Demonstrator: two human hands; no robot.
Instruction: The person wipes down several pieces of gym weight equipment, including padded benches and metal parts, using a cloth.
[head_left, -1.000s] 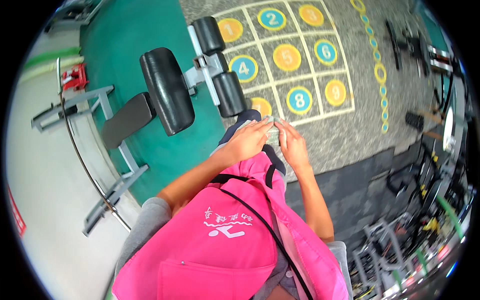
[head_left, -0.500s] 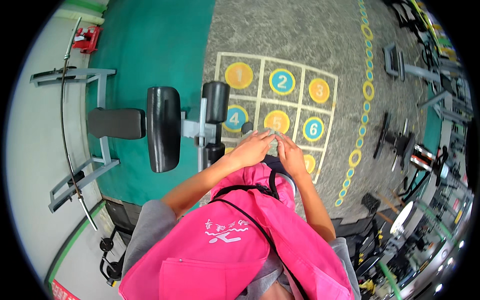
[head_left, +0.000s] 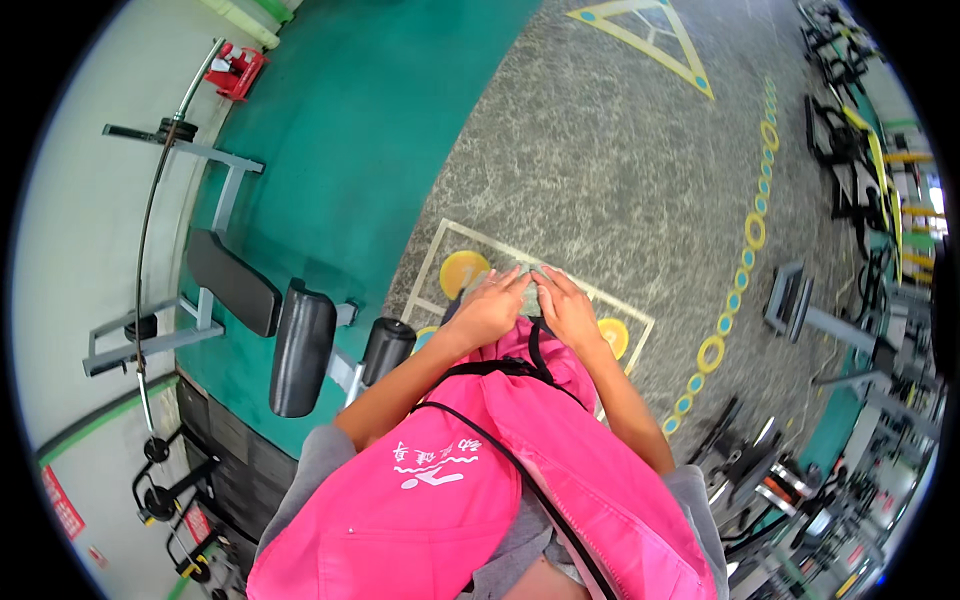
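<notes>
Both hands are together in front of my body, just above a bright pink apron (head_left: 400, 510) with a black strap. My left hand (head_left: 490, 308) has its fingers bent inward, closed on the edge of a small grey cloth (head_left: 530, 298). On the other side of the cloth, my right hand (head_left: 568, 310) pinches its upper edge, fingertips close to the left ones. The hands hide part of the cloth, so its full shape does not show.
A padded bench (head_left: 303, 350) and a barbell (head_left: 147, 230) on a rack stand at left on green flooring (head_left: 330, 130). The grey floor carries a painted grid (head_left: 445, 240), a triangle (head_left: 650, 40) and a line of dots (head_left: 735, 300). Gym machines (head_left: 800, 300) line the right.
My view has moved forward and turned: the numbered grid has slid toward me, and a floor triangle has come into sight. The hands stay together at the cloth.
</notes>
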